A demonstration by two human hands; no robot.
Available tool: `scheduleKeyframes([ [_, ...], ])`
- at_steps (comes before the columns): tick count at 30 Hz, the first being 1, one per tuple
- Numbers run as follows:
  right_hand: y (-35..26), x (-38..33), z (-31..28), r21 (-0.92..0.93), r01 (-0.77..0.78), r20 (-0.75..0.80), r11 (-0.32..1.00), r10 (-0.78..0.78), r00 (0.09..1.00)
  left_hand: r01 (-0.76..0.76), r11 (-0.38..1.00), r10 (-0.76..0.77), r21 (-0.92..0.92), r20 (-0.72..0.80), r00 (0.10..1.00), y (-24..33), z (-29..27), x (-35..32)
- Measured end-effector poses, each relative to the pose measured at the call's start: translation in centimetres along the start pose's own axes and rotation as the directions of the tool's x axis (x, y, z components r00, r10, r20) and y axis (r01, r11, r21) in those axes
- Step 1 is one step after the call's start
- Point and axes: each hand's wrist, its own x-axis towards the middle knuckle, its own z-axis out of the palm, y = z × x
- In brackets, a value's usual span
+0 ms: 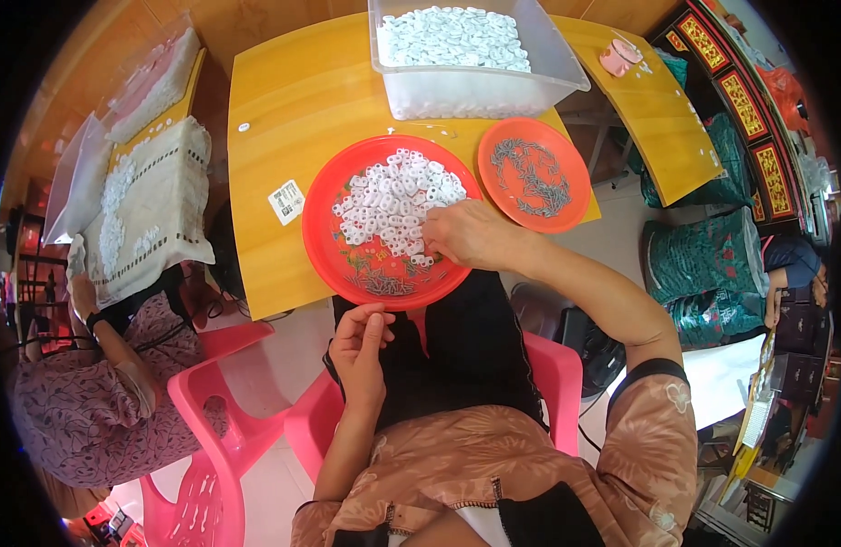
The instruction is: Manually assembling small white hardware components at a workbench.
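Note:
A red basin [317,246] on the table's near edge holds a heap of small white oval plastic pieces [398,196] with holes in them. Grey metal pins [381,283] lie loose at its near side. My right hand [471,235] reaches in from the right, its fingers closed at the edge of the white heap; whatever they grip is hidden. Just below the basin's near rim is my left hand [358,351], fingers curled and thumb pressed toward the index finger. I cannot make out anything between them. More grey pins fill part of an orange plate [580,169] beside the basin.
Behind the basin stands a clear plastic tub [457,96] full of white pieces on the yellow table [275,109]. A printed label [286,202] lies left. A pink cup [619,57] is far right. At left, another person sits by a cloth [170,205] with white pieces.

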Motion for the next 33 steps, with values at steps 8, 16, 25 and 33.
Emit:
scheduleKeyframes([
  [8, 0.6, -0.3, 1.6, -0.051, -0.013, -0.010, 0.999, 0.012, 1.000, -0.278, 0.858, 0.279, 0.432, 0.061, 0.958, 2.1, 2.0, 3.6],
  [16, -3.1, -2.6, -1.5, 0.527, -0.111, -0.421, 0.843, 0.372, 0.827, -0.564, 0.164, 0.410, 0.809, 0.464, 0.785, 1.3, 5.2, 8.0],
  [25, -5.8, -3.0, -2.4, 0.764, 0.047, -0.519, 0.643, 0.570, 0.636, -0.571, 0.031, 0.286, 0.821, 0.540, 0.792, 2.2, 6.4, 8.8],
  [33, -8.0, -4.6, 0.3, 0.806, 0.237, -0.570, 0.542, 0.606, 0.555, -0.575, 0.607, 0.392, 0.548, 0.423, 0.817, 3.3, 4.9, 5.9],
])
